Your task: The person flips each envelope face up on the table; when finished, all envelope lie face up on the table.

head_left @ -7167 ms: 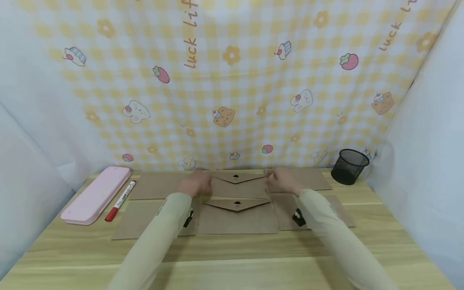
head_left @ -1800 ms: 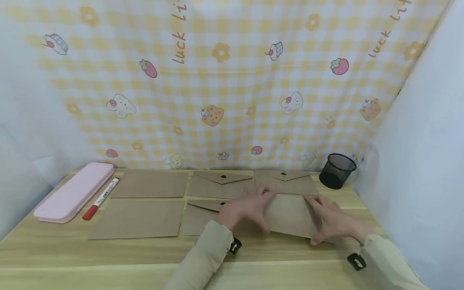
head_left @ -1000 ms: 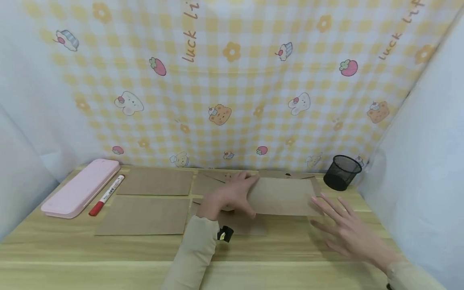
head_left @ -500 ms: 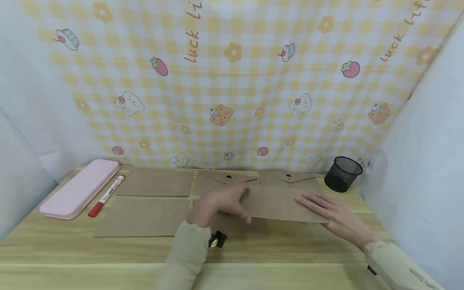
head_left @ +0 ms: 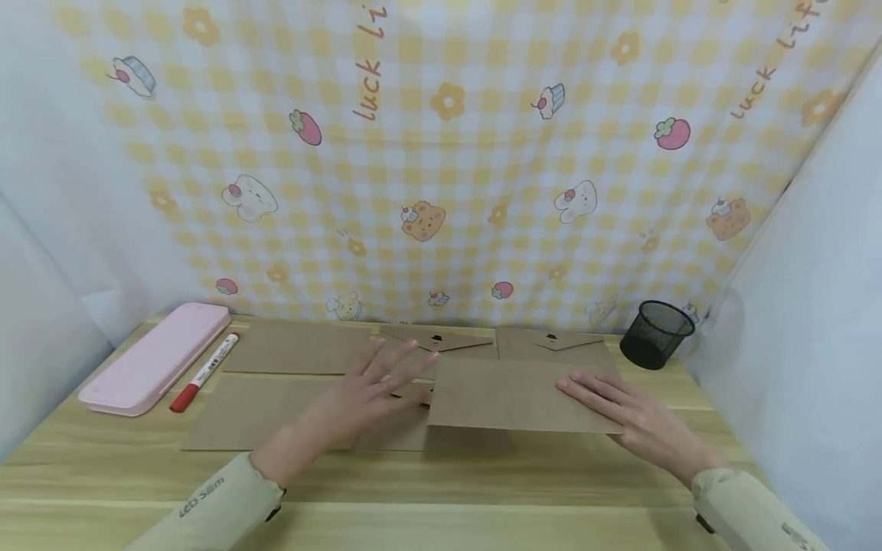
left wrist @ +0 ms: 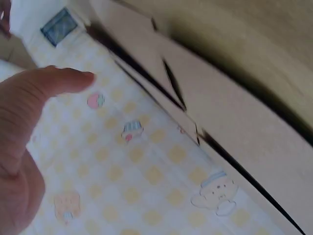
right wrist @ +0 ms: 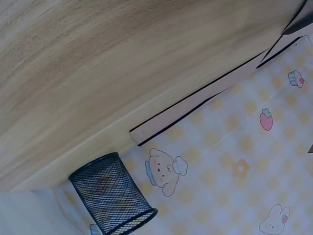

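A plain kraft envelope (head_left: 517,394) is laid face-down at the front right of the wooden desk (head_left: 441,490), its left edge lapping over the front middle envelope (head_left: 406,428) beneath it. The right hand (head_left: 623,421) is rested flat on the right end of that envelope with fingers straight and spread. The left hand (head_left: 358,394) is held open just left of it, fingers splayed and apparently clear of the paper; whether its fingertips touch the envelope underneath cannot be told.

Several risks can be judged from this layout. Because the sheet is pressed at one end only, it could be pivoted or slid askew if the right hand is dragged, and the row would be left crooked. The overlap with the middle envelope could cause both to be shifted together by friction. The flap (head_left: 441,339) of the back middle envelope, and that of the back right envelope (head_left: 554,348), lie just behind, so an edge might be caught and lifted by a backward push. The black mesh pen cup (head_left: 654,335) stands near the right corner and could be knocked by a wide sweep of the sleeve. The red marker (head_left: 204,371) and pink case (head_left: 155,367) lie well apart at left and are unlikely to be disturbed.
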The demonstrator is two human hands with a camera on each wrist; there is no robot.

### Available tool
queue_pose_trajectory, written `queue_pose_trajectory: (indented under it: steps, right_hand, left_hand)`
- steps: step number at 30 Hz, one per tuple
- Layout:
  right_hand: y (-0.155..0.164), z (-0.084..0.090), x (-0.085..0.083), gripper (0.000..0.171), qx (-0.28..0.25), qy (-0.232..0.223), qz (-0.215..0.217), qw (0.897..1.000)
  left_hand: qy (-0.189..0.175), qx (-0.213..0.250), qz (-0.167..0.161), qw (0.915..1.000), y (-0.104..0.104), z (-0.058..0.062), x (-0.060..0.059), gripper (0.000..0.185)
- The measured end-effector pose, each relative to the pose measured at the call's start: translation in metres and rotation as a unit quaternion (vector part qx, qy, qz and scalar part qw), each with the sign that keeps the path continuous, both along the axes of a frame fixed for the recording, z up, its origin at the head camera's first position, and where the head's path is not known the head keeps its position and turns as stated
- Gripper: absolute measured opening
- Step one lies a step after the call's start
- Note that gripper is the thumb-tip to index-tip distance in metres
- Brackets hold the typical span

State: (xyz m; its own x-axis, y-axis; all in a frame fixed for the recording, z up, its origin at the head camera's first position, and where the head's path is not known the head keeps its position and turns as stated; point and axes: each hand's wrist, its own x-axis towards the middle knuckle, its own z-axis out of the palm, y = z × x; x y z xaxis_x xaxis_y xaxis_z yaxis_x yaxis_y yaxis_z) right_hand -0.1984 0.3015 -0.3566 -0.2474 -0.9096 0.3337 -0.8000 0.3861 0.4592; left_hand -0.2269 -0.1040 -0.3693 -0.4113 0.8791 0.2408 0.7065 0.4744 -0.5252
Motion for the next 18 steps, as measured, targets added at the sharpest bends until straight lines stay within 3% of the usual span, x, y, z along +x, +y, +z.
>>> queue_pose_trajectory:
  steps: [5,8,10,13,15,18]
  right_hand:
    - [-0.002,-0.003,0.006,0.065,-0.027,-0.030,0.000,0.999]
    - [-0.002,-0.007,0.012,0.056,-0.035,-0.058,0.001,0.998]
    - [-0.003,-0.011,0.016,0.050,-0.034,-0.071,0.002,0.997]
    - [-0.005,-0.018,0.021,0.050,-0.023,-0.080,0.004,0.996]
    - [-0.006,-0.021,0.024,0.054,-0.016,-0.089,0.013,0.996]
    - [-0.014,-0.016,0.030,0.052,-0.038,-0.102,0.030,0.994]
  left_hand:
    - [0.018,-0.019,-0.018,0.9995,0.014,-0.006,-0.006,0.046]
    - [0.039,0.008,-0.075,0.9964,0.020,-0.010,-0.012,0.019]
    - [0.084,0.045,-0.148,0.9843,0.023,-0.015,-0.018,0.007]
    - [0.127,0.090,-0.258,0.9534,0.026,-0.019,-0.024,0.031]
    - [0.147,0.087,-0.298,0.9393,0.029,-0.018,-0.026,0.044]
    - [0.158,0.078,-0.333,0.9263,0.035,-0.005,-0.021,0.051]
